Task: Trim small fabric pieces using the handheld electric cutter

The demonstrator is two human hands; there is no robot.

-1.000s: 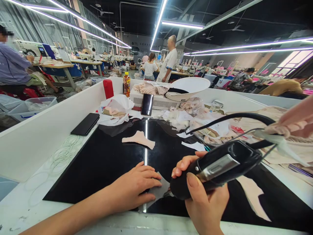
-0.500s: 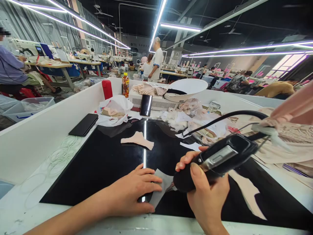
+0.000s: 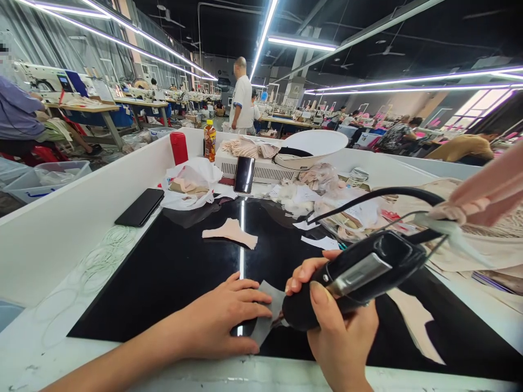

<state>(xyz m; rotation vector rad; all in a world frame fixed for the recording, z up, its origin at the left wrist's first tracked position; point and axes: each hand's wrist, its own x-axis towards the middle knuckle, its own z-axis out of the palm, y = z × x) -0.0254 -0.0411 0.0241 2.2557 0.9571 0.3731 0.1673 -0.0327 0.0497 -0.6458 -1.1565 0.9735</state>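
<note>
My left hand [image 3: 232, 310] lies flat with its fingers stretched out, pressing the edge of a small grey translucent piece [image 3: 273, 298] onto the black mat [image 3: 180, 277]. Wrapped in my right hand [image 3: 343, 337] is a black corded hand tool [image 3: 368, 272] with a metal strip on its side. Its narrow metal tip points left and meets the right edge of the translucent piece; whether it touches cannot be made out. A beige cloth piece [image 3: 231, 233] rests on the mat ahead of my left hand. Another beige cloth piece [image 3: 414, 321] lies right of my right hand.
A black flat case [image 3: 140, 207] and thin pale cords [image 3: 108, 256] lie left of the mat. Beyond it are a white plastic bag [image 3: 192, 182], a phone [image 3: 244, 174], and a bottle [image 3: 210, 141]. Bagged cloth [image 3: 347, 209] crowds the right. The tool's cable [image 3: 379, 191] arches there.
My right hand has brought the tool slightly left and down, its tip closer to the translucent piece. My left hand stays put. In the background, a standing person has shifted left.
</note>
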